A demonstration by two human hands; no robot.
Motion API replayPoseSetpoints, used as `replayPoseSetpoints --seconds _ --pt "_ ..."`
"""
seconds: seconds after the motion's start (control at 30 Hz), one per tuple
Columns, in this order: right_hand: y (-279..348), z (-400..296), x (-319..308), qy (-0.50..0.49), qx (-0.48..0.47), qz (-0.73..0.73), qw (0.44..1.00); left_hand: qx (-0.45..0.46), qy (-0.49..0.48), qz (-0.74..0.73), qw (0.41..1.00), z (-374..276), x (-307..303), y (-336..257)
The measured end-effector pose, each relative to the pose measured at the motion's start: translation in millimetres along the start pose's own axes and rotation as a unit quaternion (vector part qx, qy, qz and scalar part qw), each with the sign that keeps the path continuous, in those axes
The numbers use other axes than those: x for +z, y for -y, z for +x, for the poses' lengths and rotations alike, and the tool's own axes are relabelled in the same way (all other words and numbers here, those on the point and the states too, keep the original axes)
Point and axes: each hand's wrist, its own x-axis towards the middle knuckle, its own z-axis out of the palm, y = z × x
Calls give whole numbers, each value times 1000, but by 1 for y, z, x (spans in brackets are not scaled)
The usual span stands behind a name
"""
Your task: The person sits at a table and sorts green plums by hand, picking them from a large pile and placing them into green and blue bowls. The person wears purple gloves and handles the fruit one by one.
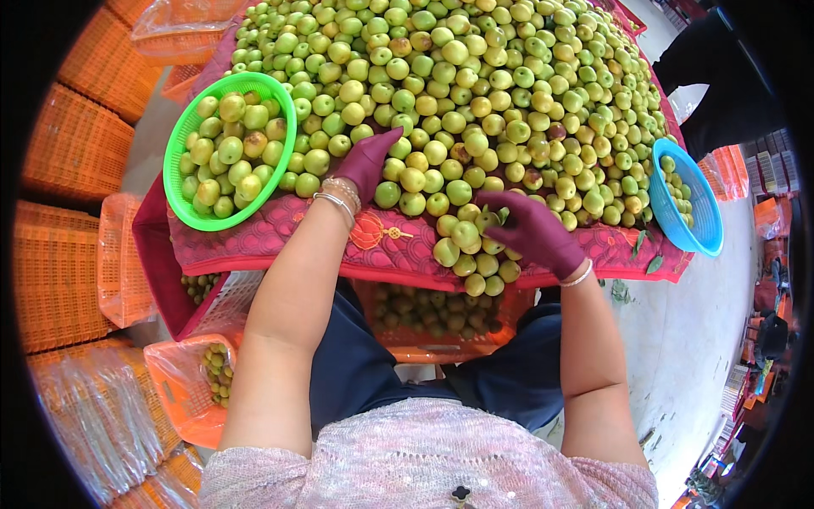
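Green and yellowish jujube fruits [445, 95] lie heaped on a table with a red patterned quilted cover [280, 232]. My left hand [369, 162], in a maroon glove, rests at the near side of the heap, its fingers pointing up and right against fruits; whether it holds one cannot be told. My right hand [534, 229], gloved alike, is at the table's front edge with thumb and fingers around a green fruit [488, 220] that has a small leaf. Several loose fruits [466, 234] lie just left of and below that hand, some at the very edge.
A green plastic basket [286, 153] of fruits stands at the left, a blue one [706, 210] at the right edge. Below the table's front is an orange crate [413, 355] with fruits. Stacked orange crates [63, 273] line the left. A person in dark clothing [718, 83] is at upper right.
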Motion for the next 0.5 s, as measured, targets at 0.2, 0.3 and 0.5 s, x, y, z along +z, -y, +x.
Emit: replayPoseSetpoints --seconds 0.2,0.3,0.5 --pt "-3 -4 -2 -75 31 -118 990 85 64 63 992 0 2 8" --pt "9 -19 -17 28 141 1 990 1 94 -76 993 -2 6 8" --pt "7 -42 20 42 -12 -160 986 -67 122 -146 979 0 11 1"
